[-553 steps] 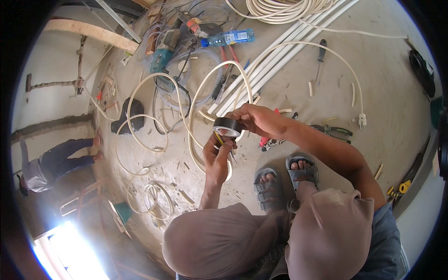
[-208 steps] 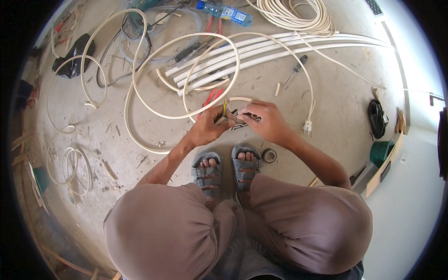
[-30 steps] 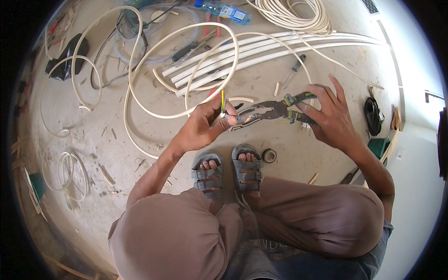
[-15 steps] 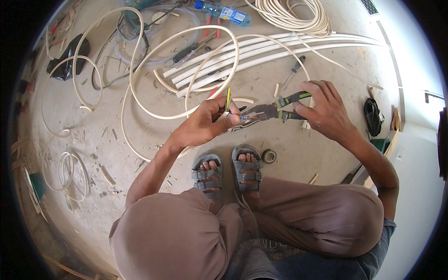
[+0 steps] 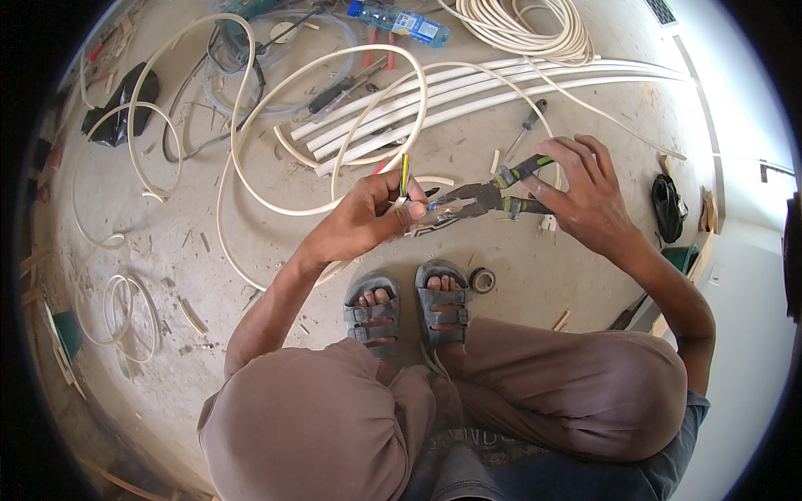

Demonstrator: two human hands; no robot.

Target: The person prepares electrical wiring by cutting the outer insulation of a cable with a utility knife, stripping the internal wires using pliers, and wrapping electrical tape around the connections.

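My left hand (image 5: 363, 215) pinches the end of a white electrical cable (image 5: 330, 273). A yellow-green wire (image 5: 405, 174) stands up out of its stripped end, and a blue wire (image 5: 432, 205) points right. My right hand (image 5: 590, 199) holds pliers (image 5: 520, 173) with black-and-green handles, which are spread apart. The dark jaws lie at the blue wire, close to my left fingertips; whether they grip it I cannot tell. Most of the cable end is hidden by my left fingers.
White conduit pipes (image 5: 368, 150) lie beyond my hands, with a cable coil (image 5: 535, 29) and a water bottle (image 5: 401, 22) behind. A screwdriver (image 5: 531, 117) and a tape roll (image 5: 482, 280) rest on the floor. Loose cable loops (image 5: 134, 317) spread leftward.
The pliers' handles have spread wider and the fingers of my right hand have loosened. The jaws have shifted slightly; my left hand stays nearly in place.
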